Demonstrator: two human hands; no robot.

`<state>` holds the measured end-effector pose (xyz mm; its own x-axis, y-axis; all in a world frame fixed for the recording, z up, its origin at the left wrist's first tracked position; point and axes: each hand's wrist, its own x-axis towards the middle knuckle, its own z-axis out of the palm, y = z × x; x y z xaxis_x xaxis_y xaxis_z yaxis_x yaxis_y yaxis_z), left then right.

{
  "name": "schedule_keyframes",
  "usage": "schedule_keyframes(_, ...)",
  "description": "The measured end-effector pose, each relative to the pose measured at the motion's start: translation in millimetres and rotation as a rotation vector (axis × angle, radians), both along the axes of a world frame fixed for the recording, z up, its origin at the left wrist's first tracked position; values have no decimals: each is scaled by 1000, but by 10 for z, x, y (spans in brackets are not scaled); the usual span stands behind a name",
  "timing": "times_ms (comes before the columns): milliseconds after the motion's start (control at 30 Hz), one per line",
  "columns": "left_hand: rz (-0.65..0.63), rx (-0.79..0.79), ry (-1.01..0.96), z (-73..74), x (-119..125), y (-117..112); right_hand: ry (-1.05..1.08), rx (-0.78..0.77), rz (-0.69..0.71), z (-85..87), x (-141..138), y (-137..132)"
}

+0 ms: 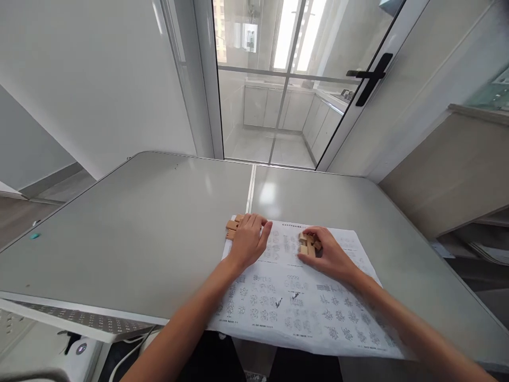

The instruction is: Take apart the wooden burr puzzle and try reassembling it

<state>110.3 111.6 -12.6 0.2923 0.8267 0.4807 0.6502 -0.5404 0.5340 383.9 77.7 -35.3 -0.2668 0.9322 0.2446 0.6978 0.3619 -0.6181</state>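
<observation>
A large white instruction sheet (302, 302) printed with many small puzzle diagrams lies on the grey table (139, 233). My left hand (248, 240) rests palm down at the sheet's far left corner, fingers laid over a few loose wooden puzzle pieces (233, 224) that stick out from under it. My right hand (328, 253) sits on the sheet further right, fingers curled round a small cluster of joined wooden puzzle pieces (308, 244).
The table's centre seam (249, 191) runs away from me. A small teal object (35, 235) lies near the left edge. Behind the table are a glass sliding door (286, 79) with a black handle (371, 74), and a counter (457, 164) at right.
</observation>
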Motion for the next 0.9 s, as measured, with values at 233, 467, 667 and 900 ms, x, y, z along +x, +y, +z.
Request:
schedule_keyframes(233, -1, 25, -17, -56, -30, -8, -61, -34, -112, -141, 473, -75)
schedule_keyframes(467, -15, 57, -21, -97, -53, -10, -95, -8, -170, -197, 717, -79)
schedule_keyframes(667, -62, 107, 44, -117, -52, -32, -95, -21, -195, -207, 807, -116)
schedule_keyframes(900, -151, 126, 107, -162, -45, -29, -103, -19, -212, -204, 773, -134)
